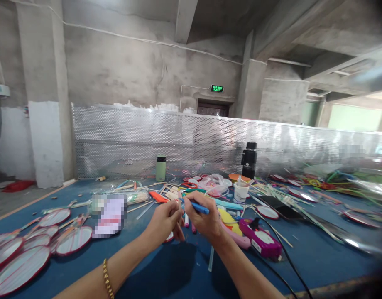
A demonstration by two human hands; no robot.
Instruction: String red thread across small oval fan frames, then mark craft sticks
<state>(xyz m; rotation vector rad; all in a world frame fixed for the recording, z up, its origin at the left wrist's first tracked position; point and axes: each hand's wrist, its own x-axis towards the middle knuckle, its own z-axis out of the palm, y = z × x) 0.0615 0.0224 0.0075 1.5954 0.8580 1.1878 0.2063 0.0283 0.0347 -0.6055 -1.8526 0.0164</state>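
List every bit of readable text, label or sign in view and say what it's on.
Nothing can be read.
Green lit sign above the dark doorway: white characters, too small and blurred to read.
Pixelated patch on the blue table, left of the left hand: unreadable.
Blue pen in the right hand, green flask, black flask: no legible marking.

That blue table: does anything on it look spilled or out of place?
Nothing spilled; both flasks stand upright. Sticks and strips lie scattered across the blue table, while the round fans sit loosely overlapped at the left.
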